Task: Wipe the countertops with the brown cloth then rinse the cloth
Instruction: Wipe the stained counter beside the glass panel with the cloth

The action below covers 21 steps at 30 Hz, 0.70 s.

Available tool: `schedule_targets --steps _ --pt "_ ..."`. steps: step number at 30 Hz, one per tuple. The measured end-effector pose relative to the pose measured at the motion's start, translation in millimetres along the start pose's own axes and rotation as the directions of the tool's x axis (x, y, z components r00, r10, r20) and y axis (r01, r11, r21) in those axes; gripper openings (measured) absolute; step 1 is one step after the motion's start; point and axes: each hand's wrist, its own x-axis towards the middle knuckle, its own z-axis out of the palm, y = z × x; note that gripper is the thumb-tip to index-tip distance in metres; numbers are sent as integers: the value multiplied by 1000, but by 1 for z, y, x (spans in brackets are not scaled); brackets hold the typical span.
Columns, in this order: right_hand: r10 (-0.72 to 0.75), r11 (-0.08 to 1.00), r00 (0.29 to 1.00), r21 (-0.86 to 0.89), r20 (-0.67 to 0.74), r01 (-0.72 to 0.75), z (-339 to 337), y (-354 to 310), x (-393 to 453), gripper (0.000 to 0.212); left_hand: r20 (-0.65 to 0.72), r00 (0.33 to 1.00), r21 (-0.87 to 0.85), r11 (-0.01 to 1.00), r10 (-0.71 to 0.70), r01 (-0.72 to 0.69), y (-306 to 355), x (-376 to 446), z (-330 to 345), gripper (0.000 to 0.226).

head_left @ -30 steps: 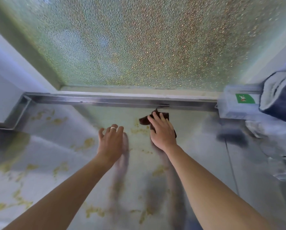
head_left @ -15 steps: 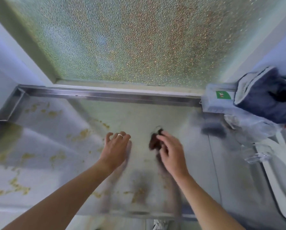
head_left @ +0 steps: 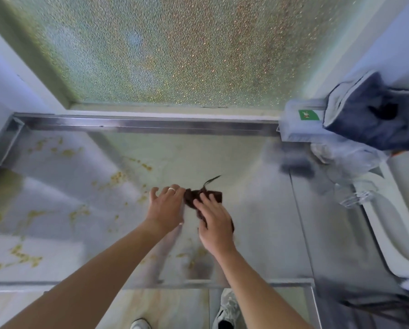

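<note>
A pebbled glass pane (head_left: 165, 51) is standing behind the worktop, glinting green and gold. A metal channel (head_left: 151, 125) is running along its foot. At the right a pale box with a green label (head_left: 308, 115) is sitting against the wall, and a dark blue cloth (head_left: 370, 119) is lying heaped beside it, touching it. Clear plastic wrap (head_left: 346, 157) is crumpling below them. White shoes (head_left: 227, 309) are showing on the floor.
</note>
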Motion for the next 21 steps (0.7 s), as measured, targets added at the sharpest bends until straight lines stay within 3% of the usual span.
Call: schedule_targets --steps 3,7,11,15,17,21 --pt "3 987 1000 161 23 -6 8 -20 -18 48 -39 999 -54 998 -33 31 7 -10 2 47" --pt "100 945 995 315 -21 -88 -31 -25 -22 39 6 999 -84 996 -34 34 25 -22 -8 43" --pt "165 983 943 124 -288 -135 -86 14 -38 45 -30 999 -69 997 31 -33 37 -32 -16 49" --pt "314 923 937 -180 -152 -339 -92 70 -82 58 -112 992 -67 995 60 -68 35 -42 -7 39" --pt "345 883 933 -301 -103 -360 -73 76 -99 64 -161 985 -73 994 63 -75 33 -46 0 33" --pt "384 882 912 -235 -147 -409 -33 40 -98 64 -172 980 -37 993 100 -108 24 -54 11 38"
